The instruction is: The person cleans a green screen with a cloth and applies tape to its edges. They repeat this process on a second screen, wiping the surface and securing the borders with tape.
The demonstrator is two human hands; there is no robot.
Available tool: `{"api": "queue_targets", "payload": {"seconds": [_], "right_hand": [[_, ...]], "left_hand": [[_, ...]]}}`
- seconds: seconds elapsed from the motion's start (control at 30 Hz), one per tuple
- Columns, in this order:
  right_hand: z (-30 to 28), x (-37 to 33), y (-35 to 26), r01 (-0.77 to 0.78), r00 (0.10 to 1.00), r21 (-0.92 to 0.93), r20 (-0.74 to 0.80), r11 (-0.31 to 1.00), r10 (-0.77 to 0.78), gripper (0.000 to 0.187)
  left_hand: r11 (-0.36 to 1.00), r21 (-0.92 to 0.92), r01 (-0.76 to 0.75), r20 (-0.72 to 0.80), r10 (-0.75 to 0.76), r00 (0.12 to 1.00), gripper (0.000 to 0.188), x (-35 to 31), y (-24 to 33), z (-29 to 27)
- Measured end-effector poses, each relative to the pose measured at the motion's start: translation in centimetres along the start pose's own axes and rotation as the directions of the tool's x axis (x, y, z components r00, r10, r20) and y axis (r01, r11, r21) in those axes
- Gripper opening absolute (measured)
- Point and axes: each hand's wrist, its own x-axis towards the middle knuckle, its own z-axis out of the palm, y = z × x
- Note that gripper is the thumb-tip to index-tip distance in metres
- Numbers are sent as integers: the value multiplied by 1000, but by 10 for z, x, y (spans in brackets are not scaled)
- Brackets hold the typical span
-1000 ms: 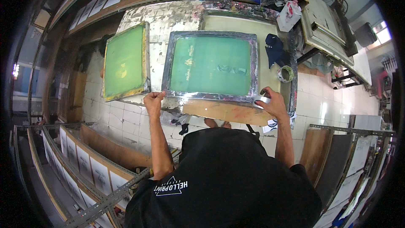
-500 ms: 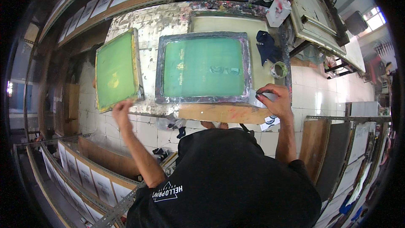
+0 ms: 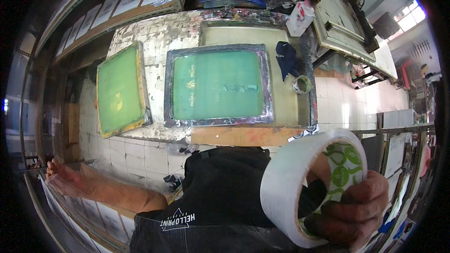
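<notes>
My right hand (image 3: 354, 213) grips a wide roll of clear tape (image 3: 283, 192) close to the camera, fingers hooked over its rim. A green leaf pattern lines the core. Far out at the left, my left hand (image 3: 61, 173) is raised with its fingers drawn together. A faint see-through strip of tape (image 3: 86, 172) seems to run from it across my forearm; its full course is hard to make out. On the worktable lies a framed teal printing screen (image 3: 215, 84). Left of that, a green screen (image 3: 121, 91) in a yellow-stained frame leans at the table's edge.
A dark cloth (image 3: 285, 58) and a small open tub (image 3: 301, 84) sit at the table's right side. Behind them stands a stained white jug (image 3: 300, 18). Shelving with printed boxes (image 3: 101, 215) is beside my left arm; racks (image 3: 398, 150) stand at the right.
My right hand has left the table's near right corner and come up close to the camera with the tape roll. My left hand has swung outward and down, away from the green screen.
</notes>
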Motion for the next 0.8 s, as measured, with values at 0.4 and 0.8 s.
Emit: {"api": "queue_targets", "payload": {"seconds": [0.4,0.8], "right_hand": [[36,-19,2,-186,975,-216,-158,958,154,18],[149,-335,142,-802,521,-554,-469,222,713,35]], "left_hand": [[989,-131,70,47,-64,997,22,12,-30,-60],[938,-288,193,146,-156,977,18,3,-36,-26]]}}
